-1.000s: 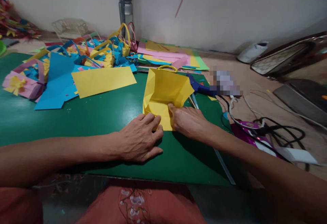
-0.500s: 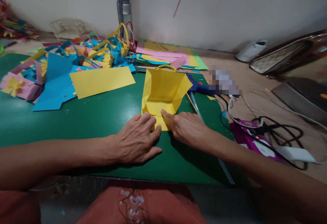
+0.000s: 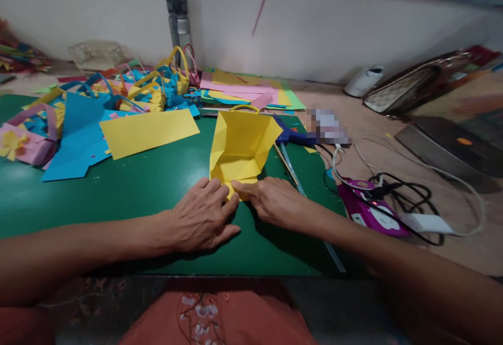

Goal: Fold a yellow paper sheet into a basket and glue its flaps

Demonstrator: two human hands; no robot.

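A folded yellow paper box (image 3: pixel 242 138), with one side open towards me and its back panel upright, stands on the green board (image 3: pixel 157 198). My left hand (image 3: pixel 206 213) presses its curled fingertips on the left end of the near flap, thumb stretched out to the side. From the right, my right hand (image 3: pixel 273 201) lays its index finger along the flap's crease, close to the left fingers, with its other fingers curled under. My hands cover part of the flap. To the left lies a flat yellow paper strip (image 3: pixel 149 132).
Blue paper (image 3: pixel 70 140) and several finished paper baskets (image 3: pixel 29 138) fill the back left. Behind the box lie coloured sheets (image 3: pixel 239 88) and a blue glue gun (image 3: pixel 293 134). A clear glue stick (image 3: pixel 334 257), cables and a purple power strip (image 3: pixel 373 211) are at right.
My right index finger has slid left and nearer to me along the flap, towards my left fingers. My left hand keeps its place on the paper. The camera view has shifted slightly.
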